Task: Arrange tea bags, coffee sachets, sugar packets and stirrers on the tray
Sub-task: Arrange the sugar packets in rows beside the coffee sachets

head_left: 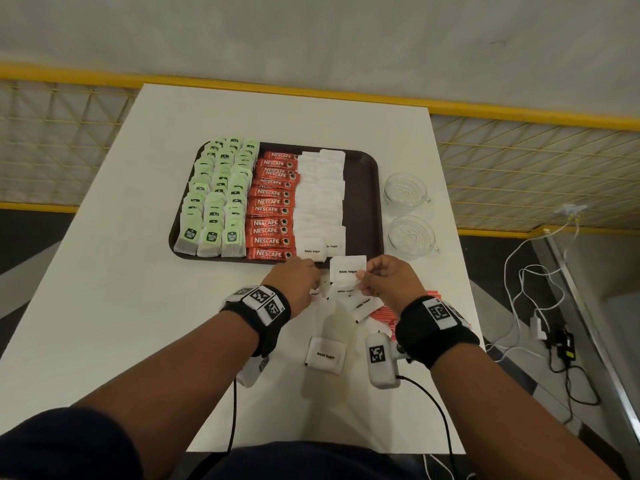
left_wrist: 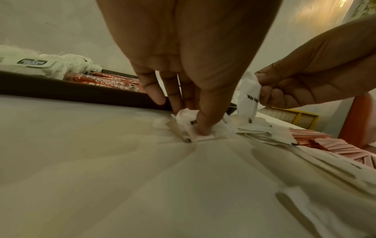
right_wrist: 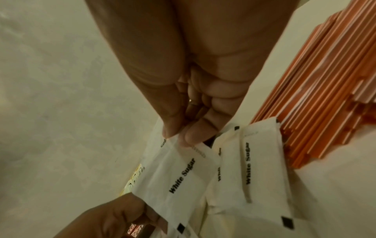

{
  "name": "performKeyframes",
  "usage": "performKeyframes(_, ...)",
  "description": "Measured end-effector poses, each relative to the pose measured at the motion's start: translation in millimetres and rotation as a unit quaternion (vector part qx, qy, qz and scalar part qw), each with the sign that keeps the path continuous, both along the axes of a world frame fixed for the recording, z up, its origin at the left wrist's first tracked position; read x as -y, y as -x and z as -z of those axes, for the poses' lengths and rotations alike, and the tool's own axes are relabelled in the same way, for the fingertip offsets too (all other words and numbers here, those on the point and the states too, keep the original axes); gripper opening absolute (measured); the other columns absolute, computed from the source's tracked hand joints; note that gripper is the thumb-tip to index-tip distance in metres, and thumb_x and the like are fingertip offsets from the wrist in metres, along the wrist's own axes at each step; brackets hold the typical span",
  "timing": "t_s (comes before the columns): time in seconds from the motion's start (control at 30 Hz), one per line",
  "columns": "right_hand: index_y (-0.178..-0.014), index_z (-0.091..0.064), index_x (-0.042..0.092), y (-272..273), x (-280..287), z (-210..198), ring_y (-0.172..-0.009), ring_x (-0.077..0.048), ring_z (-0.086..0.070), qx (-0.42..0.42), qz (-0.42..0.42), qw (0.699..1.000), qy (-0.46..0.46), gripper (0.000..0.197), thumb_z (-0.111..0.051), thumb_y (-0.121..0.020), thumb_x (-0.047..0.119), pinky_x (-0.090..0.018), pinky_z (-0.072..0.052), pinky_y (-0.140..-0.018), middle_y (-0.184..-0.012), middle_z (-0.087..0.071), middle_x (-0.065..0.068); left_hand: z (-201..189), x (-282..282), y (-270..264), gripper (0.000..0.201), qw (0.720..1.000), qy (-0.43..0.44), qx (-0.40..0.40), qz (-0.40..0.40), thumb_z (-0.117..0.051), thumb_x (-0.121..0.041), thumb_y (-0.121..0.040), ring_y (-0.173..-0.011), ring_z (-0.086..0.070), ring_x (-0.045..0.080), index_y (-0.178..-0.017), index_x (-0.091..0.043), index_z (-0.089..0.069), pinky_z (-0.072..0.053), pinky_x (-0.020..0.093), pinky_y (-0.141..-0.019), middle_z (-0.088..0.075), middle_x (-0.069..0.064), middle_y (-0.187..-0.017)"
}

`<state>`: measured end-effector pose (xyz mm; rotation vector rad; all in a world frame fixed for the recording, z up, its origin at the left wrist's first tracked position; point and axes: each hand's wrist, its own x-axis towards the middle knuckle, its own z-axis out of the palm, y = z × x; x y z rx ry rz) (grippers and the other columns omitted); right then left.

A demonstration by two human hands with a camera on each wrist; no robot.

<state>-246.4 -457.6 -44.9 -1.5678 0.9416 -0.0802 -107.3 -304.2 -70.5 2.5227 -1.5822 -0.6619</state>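
Note:
A dark brown tray (head_left: pixel 362 202) holds rows of green tea bags (head_left: pixel 214 199), red coffee sachets (head_left: pixel 273 206) and white sugar packets (head_left: pixel 320 199). Just in front of it, my right hand (head_left: pixel 362 277) pinches one sugar packet (right_wrist: pixel 179 175) by its edge and holds it upright above the table. My left hand (left_wrist: pixel 191 122) pinches a second sugar packet (left_wrist: pixel 187 124) that lies in the loose heap (head_left: pixel 349 299) on the table. Orange stirrers (head_left: pixel 384 315) lie under my right wrist, partly hidden.
Two glass cups (head_left: pixel 405 192) (head_left: pixel 412 235) stand on the white table (head_left: pixel 138 306) right of the tray. A single sugar packet (head_left: pixel 325 355) lies nearer to me. The tray's right strip is bare. Cables trail on the floor at the right.

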Motion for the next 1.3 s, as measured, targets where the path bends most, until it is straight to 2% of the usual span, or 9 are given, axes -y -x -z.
performKeyframes(0.1, -0.102, -0.057, -0.01, 2.0, -0.5, -3.4, -0.052, -0.007, -0.064, 0.003, 0.006, 1.0, -0.014, 0.022, -0.068, -0.088, 0.004, -0.019, -0.055, -0.055, -0.075, -0.067, -0.017, -1.7, -2.1, -0.2, 0.018, 0.998, -0.002, -0.05, -0.041, -0.066, -0.02, -0.087, -0.1, -0.058, 0.021, -0.102, -0.02, -0.057, -0.049, 0.034, -0.085, -0.062, 0.0, -0.108)
performKeyframes(0.27, -0.096, -0.057, -0.002, 1.4, -1.0, -7.0, -0.059, -0.014, -0.065, 0.002, 0.003, 0.999, -0.033, 0.016, -0.069, -0.087, 0.004, -0.025, -0.057, -0.061, -0.075, -0.068, -0.016, 0.1, -7.2, -2.4, 0.041, 0.993, -0.031, -0.098, -0.052, -0.068, -0.027, -0.088, -0.103, -0.06, 0.022, -0.124, -0.017, -0.052, -0.051, 0.038, -0.09, -0.063, 0.001, -0.112)
performKeyframes(0.43, -0.092, -0.057, 0.0, -1.3, -4.4, -8.7, -0.062, -0.019, -0.065, 0.006, 0.004, 0.999, -0.046, 0.014, -0.069, -0.086, 0.002, -0.03, -0.058, -0.066, -0.074, -0.067, -0.016, 1.8, -5.0, -3.1, 0.045, 0.999, -0.012, -0.042, -0.011, -0.071, -0.033, -0.085, -0.112, -0.05, 0.021, -0.124, -0.016, -0.057, -0.046, 0.039, -0.098, -0.052, 0.002, -0.122)
performKeyframes(0.6, -0.089, -0.057, 0.001, -0.6, -7.7, -7.9, -0.069, -0.028, -0.064, 0.007, 0.01, 0.999, -0.043, 0.014, -0.07, -0.085, 0.003, -0.043, -0.056, -0.078, -0.073, -0.067, -0.016, -1.2, 0.0, -1.7, 0.034, 0.998, -0.02, -0.049, 0.036, -0.071, -0.033, -0.084, -0.112, -0.053, 0.02, -0.111, -0.012, -0.064, -0.047, 0.037, -0.095, -0.057, 0.0, -0.12)
performKeyframes(0.7, -0.092, -0.058, -0.001, 0.6, -7.2, -7.7, -0.069, -0.027, -0.064, 0.005, 0.017, 0.999, -0.041, 0.016, -0.071, -0.085, 0.004, -0.042, -0.056, -0.077, -0.074, -0.068, -0.017, -0.9, 2.0, -2.5, 0.025, 0.997, -0.026, -0.057, 0.041, -0.072, -0.029, -0.085, -0.108, -0.055, 0.022, -0.098, -0.009, -0.065, -0.045, 0.033, -0.092, -0.058, 0.003, -0.117)
performKeyframes(0.9, -0.089, -0.058, 0.001, 1.4, -7.2, -9.0, -0.065, -0.023, -0.066, 0.012, 0.024, 0.998, -0.05, 0.013, -0.07, -0.086, 0.003, -0.036, -0.057, -0.072, -0.073, -0.068, -0.016, -6.1, 6.7, 0.0, 0.029, 0.997, -0.02, -0.073, -0.003, -0.074, -0.021, -0.082, -0.096, -0.059, 0.023, -0.101, -0.015, -0.054, -0.042, 0.027, -0.076, -0.054, 0.0, -0.101)
performKeyframes(0.97, -0.09, -0.058, 0.001, 1.7, -7.3, -9.9, -0.063, -0.021, -0.066, 0.012, 0.024, 0.998, -0.052, 0.013, -0.07, -0.086, 0.002, -0.034, -0.058, -0.07, -0.075, -0.067, -0.016, -5.6, 8.0, 0.1, 0.024, 0.997, -0.041, -0.072, 0.003, -0.071, -0.023, -0.082, -0.097, -0.061, 0.025, -0.096, -0.017, -0.053, -0.047, 0.031, -0.077, -0.06, 0.001, -0.102)
performKeyframes(1.13, -0.092, -0.058, 0.0, 3.6, -8.0, -9.9, -0.063, -0.02, -0.065, 0.009, 0.027, 0.998, -0.054, 0.014, -0.07, -0.086, 0.003, -0.035, -0.058, -0.071, -0.076, -0.067, -0.017, -2.8, 5.0, -0.6, 0.031, 0.996, -0.064, -0.058, -0.012, -0.071, -0.034, -0.082, -0.099, -0.059, 0.026, -0.107, -0.017, -0.062, -0.05, 0.034, -0.086, -0.06, 0.005, -0.109)
performKeyframes(1.3, -0.094, -0.058, -0.001, 6.4, -7.2, -9.4, -0.06, -0.018, -0.065, 0.005, 0.03, 0.998, -0.056, 0.015, -0.07, -0.086, 0.003, -0.028, -0.058, -0.065, -0.077, -0.067, -0.017, 0.9, -7.5, -7.8, 0.029, 0.97, 0.008, -0.204, -0.133, -0.075, -0.024, -0.08, -0.085, -0.057, 0.018, -0.099, -0.018, -0.055, -0.046, 0.027, -0.072, -0.059, -0.001, -0.096)
